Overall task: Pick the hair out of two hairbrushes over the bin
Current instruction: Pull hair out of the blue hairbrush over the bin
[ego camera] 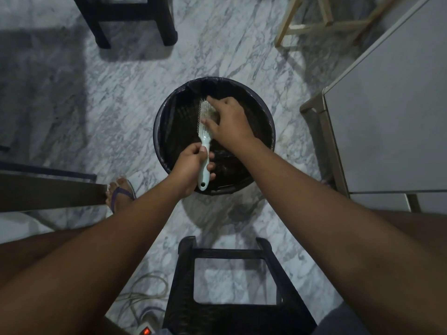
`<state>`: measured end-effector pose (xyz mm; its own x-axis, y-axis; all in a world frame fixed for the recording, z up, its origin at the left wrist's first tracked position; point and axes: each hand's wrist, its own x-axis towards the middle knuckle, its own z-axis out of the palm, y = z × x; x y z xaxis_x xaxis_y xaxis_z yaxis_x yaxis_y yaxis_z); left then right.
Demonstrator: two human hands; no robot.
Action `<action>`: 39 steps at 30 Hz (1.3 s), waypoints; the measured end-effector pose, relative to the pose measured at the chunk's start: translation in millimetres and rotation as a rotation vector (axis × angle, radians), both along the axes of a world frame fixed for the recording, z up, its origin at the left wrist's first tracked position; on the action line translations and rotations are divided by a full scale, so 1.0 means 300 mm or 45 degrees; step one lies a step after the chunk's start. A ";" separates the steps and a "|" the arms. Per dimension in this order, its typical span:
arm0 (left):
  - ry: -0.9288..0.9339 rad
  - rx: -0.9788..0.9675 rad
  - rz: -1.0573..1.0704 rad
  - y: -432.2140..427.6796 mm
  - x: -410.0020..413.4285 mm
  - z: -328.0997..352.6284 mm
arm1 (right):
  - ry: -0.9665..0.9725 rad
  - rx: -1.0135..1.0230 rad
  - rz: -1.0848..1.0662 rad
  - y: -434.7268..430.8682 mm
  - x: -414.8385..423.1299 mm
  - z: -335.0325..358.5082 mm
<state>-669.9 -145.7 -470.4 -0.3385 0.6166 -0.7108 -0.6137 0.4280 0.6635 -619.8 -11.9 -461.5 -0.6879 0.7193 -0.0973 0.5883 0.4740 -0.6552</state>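
A pale mint hairbrush (204, 139) is held upright over a round black bin (164, 122) lined with a dark bag. My left hand (191, 168) is closed around the brush's handle near the bin's front rim. My right hand (228, 122) rests on the bristle head, with fingers and thumb pinching at the bristles, where greyish hair is tangled. Whether hair is between the fingertips is unclear. Only one hairbrush is in view.
A black stool (232, 286) stands between my knees, and another black stool (125, 20) is at the back. A wooden frame (314, 25) is back right, a grey cabinet (391, 117) at right. Cables and a power strip (145, 330) lie on the marble floor. My foot in a sandal (121, 192) is left of the bin.
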 end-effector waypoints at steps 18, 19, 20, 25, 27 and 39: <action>-0.398 0.066 0.111 -0.028 -0.019 0.002 | 0.984 0.464 -0.215 0.082 -0.015 0.217; -0.405 0.064 0.110 -0.033 -0.024 0.000 | 1.033 0.497 -0.243 0.089 -0.014 0.231; -0.408 0.066 0.106 -0.038 -0.028 0.000 | 1.031 0.515 -0.270 0.096 -0.011 0.233; -0.528 0.148 0.187 -0.041 -0.041 -0.010 | 0.063 0.128 -0.111 0.111 0.042 0.152; -0.565 0.160 0.205 -0.037 -0.048 -0.008 | -0.337 -0.103 -0.005 0.095 0.072 0.115; -0.596 0.205 -0.039 -0.043 -0.047 0.001 | 0.041 -0.319 -0.170 0.054 0.047 0.051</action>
<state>-684.0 -158.6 -470.2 0.0142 0.7360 -0.6768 -0.8501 0.3652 0.3793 -605.5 4.4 -446.3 -0.5941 0.7602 -0.2631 0.6119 0.2148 -0.7612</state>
